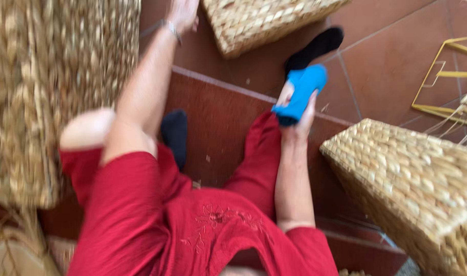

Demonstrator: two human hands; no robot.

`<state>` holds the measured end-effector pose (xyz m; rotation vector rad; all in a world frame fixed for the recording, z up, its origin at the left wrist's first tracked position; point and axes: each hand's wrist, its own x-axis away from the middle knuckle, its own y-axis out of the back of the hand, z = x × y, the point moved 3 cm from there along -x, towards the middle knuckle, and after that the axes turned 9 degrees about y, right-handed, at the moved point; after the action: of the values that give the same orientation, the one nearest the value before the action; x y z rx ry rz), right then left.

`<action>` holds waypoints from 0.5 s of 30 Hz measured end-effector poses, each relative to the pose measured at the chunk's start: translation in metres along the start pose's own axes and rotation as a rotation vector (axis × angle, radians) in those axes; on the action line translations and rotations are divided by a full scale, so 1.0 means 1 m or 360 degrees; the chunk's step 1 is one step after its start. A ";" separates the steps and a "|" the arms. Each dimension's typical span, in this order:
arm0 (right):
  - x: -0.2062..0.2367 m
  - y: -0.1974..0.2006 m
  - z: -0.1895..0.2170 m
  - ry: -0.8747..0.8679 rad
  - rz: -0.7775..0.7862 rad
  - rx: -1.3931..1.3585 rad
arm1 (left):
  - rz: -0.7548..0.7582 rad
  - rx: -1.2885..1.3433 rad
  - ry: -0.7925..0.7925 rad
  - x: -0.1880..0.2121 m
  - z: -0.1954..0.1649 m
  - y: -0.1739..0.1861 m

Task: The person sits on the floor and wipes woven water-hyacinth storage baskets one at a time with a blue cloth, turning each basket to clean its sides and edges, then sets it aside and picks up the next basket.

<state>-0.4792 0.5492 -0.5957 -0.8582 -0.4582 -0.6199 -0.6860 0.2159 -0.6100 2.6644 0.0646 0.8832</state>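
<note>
Reddish-brown floor tiles (pixel 376 56) filled the background, with the person seated on them in red clothes, legs stretched out and feet in black socks. Just right of the frame's centre, the right hand (pixel 297 120) was closed around a bright blue tool (pixel 301 92), fingers wrapped about its lower end while the upper part stuck out towards one black sock (pixel 315 48). What kind of tool it was could not be told through the blur. At the top of the frame, left of centre, the left hand (pixel 182 13), a bracelet on its wrist, reached out beside a woven basket (pixel 259 20); whether its fingers gripped anything could not be told, since the frame edge cut them off. A second woven basket (pixel 412 184) lay tilted at the lower right, and a large woven piece (pixel 44 87) filled the upper left. A yellow wire frame (pixel 443 76) stood at the right edge. Judging by this, a firm, steady hold on the blue tool would serve best before bringing any basket close.
</note>
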 end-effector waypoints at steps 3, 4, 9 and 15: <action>-0.039 -0.023 -0.002 -0.0205 0.0106 0.0091 | -0.0163 0.0360 0.0248 -0.081 0.030 -0.035; -0.053 -0.036 -0.001 -0.0218 0.0325 0.0003 | -0.0251 0.0642 0.0374 -0.099 0.038 -0.048; -0.151 -0.069 -0.014 -0.0430 0.0462 0.0019 | -0.0438 0.0861 0.0438 -0.210 0.046 -0.092; -0.245 -0.005 -0.017 -0.0460 0.0225 -0.0040 | 0.0277 0.1863 0.0017 -0.313 0.040 -0.162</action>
<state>-0.6607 0.6104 -0.7497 -1.0002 -0.6457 -0.3728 -0.9049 0.3111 -0.8719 3.7730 0.4955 1.1430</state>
